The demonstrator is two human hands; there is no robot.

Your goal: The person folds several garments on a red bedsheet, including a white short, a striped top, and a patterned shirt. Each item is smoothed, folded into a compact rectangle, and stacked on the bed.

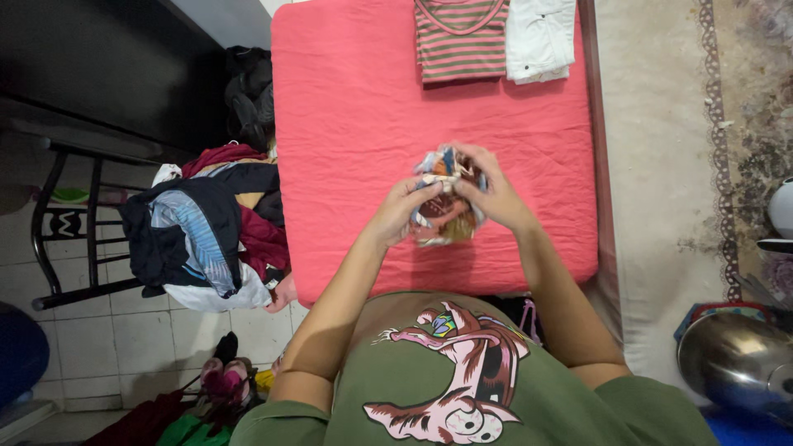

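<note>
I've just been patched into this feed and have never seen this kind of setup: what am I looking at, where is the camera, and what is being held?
There is no machine here: a person wears one camera on the head, looking down past a green printed shirt at their own bare hands. The left hand and right hand together grip a small bunched multicoloured patterned cloth above a bed with a pink-red sheet. At the far end of the sheet lie a folded green-and-pink striped top and a folded white garment. To the left, a heap of mixed dark, blue and maroon clothes sits beside the bed.
</note>
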